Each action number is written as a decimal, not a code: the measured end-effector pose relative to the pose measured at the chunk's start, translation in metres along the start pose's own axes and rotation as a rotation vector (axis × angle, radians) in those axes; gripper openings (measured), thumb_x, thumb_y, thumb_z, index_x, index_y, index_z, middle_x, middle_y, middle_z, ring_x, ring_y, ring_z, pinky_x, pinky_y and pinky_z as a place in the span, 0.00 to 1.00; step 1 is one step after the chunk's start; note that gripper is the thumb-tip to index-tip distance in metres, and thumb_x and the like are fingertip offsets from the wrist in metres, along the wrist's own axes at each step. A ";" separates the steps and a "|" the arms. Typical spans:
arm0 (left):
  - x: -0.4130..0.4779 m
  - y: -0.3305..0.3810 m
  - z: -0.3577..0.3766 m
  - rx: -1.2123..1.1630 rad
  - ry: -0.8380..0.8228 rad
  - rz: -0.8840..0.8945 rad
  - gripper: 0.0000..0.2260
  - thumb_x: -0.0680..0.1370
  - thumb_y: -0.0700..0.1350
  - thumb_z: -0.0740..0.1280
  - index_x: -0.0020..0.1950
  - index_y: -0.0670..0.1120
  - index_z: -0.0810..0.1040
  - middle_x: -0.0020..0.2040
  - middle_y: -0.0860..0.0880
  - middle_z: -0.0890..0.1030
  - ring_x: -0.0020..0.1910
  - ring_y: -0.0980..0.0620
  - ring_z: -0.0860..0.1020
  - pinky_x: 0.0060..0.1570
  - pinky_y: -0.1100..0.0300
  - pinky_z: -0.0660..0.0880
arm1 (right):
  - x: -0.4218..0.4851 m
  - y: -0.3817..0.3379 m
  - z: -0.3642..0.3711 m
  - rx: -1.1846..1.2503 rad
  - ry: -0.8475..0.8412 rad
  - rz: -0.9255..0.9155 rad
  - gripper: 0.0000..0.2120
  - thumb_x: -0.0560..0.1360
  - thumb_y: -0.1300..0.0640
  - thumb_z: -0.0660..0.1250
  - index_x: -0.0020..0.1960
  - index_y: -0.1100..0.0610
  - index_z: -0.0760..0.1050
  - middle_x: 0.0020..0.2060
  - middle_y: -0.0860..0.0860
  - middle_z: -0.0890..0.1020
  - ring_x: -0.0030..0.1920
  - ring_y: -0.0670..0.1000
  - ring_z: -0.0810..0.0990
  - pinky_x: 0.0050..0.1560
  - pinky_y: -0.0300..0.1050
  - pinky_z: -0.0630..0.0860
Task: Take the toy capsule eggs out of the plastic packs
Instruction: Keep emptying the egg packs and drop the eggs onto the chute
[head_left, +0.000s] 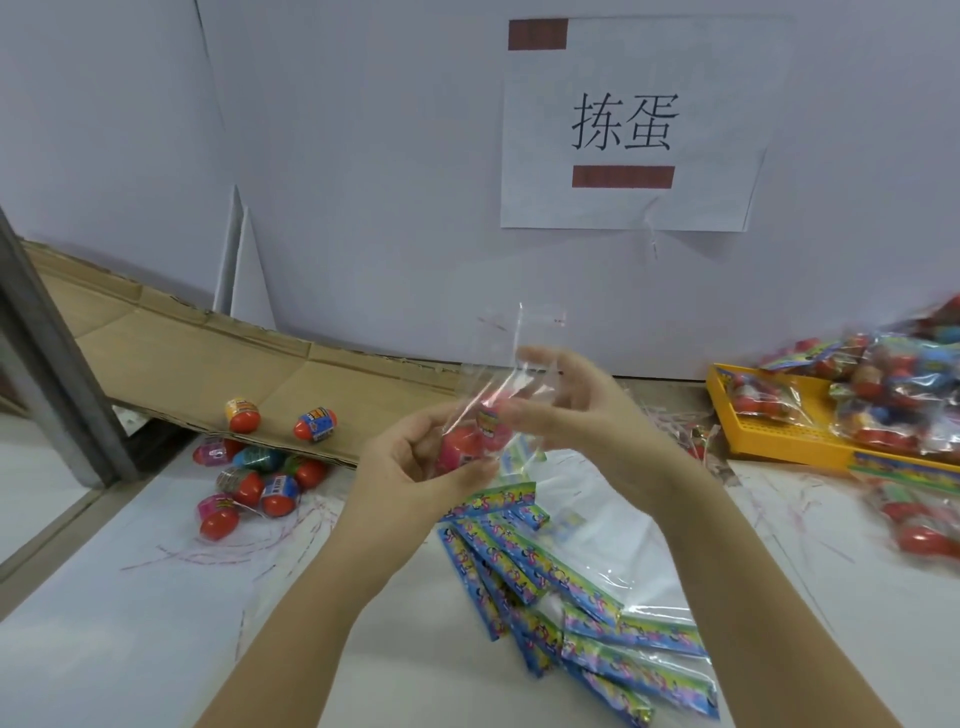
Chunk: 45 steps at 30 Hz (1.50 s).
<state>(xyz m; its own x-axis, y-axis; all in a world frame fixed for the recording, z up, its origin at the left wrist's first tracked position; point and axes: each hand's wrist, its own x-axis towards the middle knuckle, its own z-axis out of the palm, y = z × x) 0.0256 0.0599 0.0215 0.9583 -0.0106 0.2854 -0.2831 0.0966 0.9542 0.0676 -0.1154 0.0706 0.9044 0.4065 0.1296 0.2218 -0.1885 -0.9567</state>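
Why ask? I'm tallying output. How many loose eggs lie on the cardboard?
2: a yellow-and-red egg and a blue-and-red egg, apart, at the front of the cardboard. None seems hidden there.

Loose red-capped plastic capsule eggs (244, 483) at 9 o'clock, two on brown cardboard sheet (171, 353) behind; flat clear plastic packs (545, 587) at 5; yellow perforated plastic tray (795, 431) at 3, filled packs (893, 384) in it.

White wall (363, 156) with paper sign (628, 130), flattened cardboard (208, 353), white tabletop (130, 623), grey post (52, 364).
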 end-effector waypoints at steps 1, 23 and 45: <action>0.000 0.001 0.001 0.012 0.005 0.008 0.18 0.65 0.40 0.76 0.52 0.53 0.84 0.45 0.48 0.86 0.44 0.53 0.84 0.44 0.66 0.78 | 0.002 0.002 0.003 -0.016 0.018 -0.021 0.32 0.58 0.45 0.80 0.59 0.51 0.77 0.47 0.50 0.85 0.48 0.49 0.83 0.47 0.45 0.75; 0.002 0.003 0.005 -0.262 0.179 -0.048 0.26 0.61 0.44 0.75 0.59 0.47 0.79 0.48 0.46 0.86 0.45 0.47 0.85 0.38 0.61 0.81 | 0.002 0.001 0.016 0.132 0.035 -0.106 0.13 0.62 0.46 0.73 0.43 0.51 0.82 0.40 0.52 0.85 0.40 0.48 0.82 0.40 0.38 0.77; 0.003 0.006 -0.004 -0.207 0.117 0.004 0.20 0.59 0.45 0.76 0.50 0.45 0.81 0.41 0.47 0.86 0.40 0.50 0.85 0.39 0.62 0.80 | 0.005 0.016 0.023 0.244 0.021 -0.162 0.10 0.65 0.52 0.73 0.45 0.52 0.84 0.36 0.49 0.85 0.37 0.45 0.81 0.39 0.33 0.75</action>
<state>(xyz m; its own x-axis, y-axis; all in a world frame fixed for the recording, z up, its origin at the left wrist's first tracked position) 0.0267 0.0640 0.0276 0.9584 0.1041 0.2659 -0.2851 0.2989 0.9107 0.0676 -0.0954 0.0496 0.8721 0.3947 0.2891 0.2723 0.0993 -0.9571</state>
